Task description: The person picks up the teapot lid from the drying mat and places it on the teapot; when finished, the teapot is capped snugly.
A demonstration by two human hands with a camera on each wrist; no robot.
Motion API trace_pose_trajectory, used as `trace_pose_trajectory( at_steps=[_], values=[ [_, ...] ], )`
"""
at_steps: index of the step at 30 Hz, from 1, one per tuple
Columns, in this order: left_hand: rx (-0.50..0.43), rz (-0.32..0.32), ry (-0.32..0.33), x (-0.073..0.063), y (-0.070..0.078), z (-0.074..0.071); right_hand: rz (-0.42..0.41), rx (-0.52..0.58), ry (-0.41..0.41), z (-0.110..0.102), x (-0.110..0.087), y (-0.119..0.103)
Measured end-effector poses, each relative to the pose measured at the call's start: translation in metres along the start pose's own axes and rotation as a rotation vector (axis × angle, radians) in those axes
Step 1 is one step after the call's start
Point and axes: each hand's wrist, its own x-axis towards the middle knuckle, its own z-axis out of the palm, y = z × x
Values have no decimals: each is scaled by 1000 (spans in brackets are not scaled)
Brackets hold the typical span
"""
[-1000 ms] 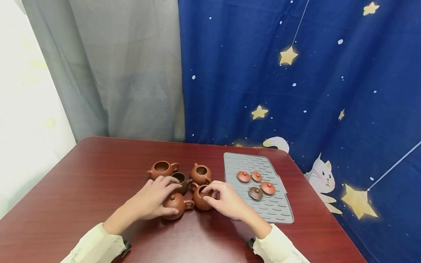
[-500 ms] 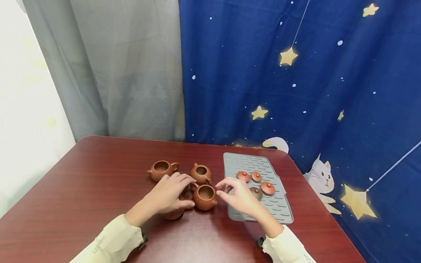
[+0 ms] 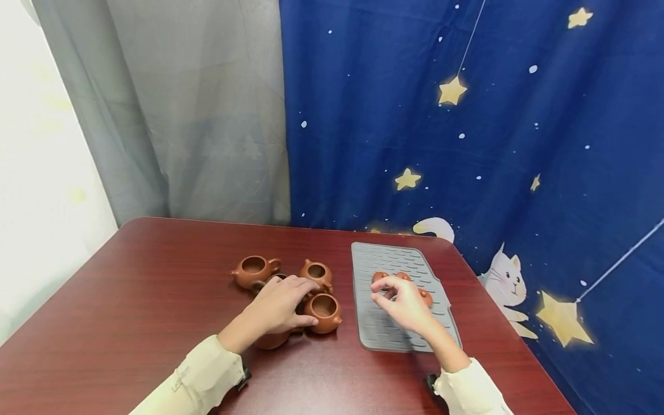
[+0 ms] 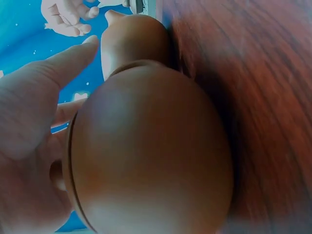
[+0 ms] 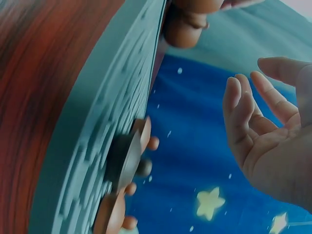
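Note:
My left hand (image 3: 279,305) is over a lidded clay teapot (image 4: 151,156), its thumb reaching to the side of a lidless reddish-brown teapot (image 3: 324,326). The thumb is straight; the other fingertips are partly hidden, so contact cannot be told. My right hand (image 3: 407,305) hovers over the grey mat (image 3: 376,337), fingers loosely bent with nothing between them. Below it lies a dark brown lid (image 5: 122,161), hidden in the head view. Reddish lids (image 5: 113,214) lie beside it, knobs up.
Two more lidless teapots, one at the left (image 3: 252,275) and one behind (image 3: 316,276), stand close by. A dark pot is mostly hidden under the left hand. Dark red tabletop (image 3: 155,276) surrounds them; a blue starry curtain (image 3: 363,144) hangs behind.
The right hand has left the front lidless teapot and moved right, over the lids on the mat. My left hand has shifted right, from the lidded teapot toward the lidless one.

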Motion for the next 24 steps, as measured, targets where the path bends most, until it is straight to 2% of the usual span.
trace_pose_trajectory(
  at_steps=[7, 10, 16, 24],
  values=[
    [-1, -11, -30, 4, 3, 1, 105, 2, 56, -18, 2, 20],
    [4, -14, -48, 6, 4, 2, 149, -33, 76, -25, 1, 28],
    [19, -13, -68, 7, 7, 4, 195, -63, 50, -37, -3, 41],
    [36, -44, -95, 9, 8, 3, 252, -161, 83, -47, -2, 59]
  ],
)
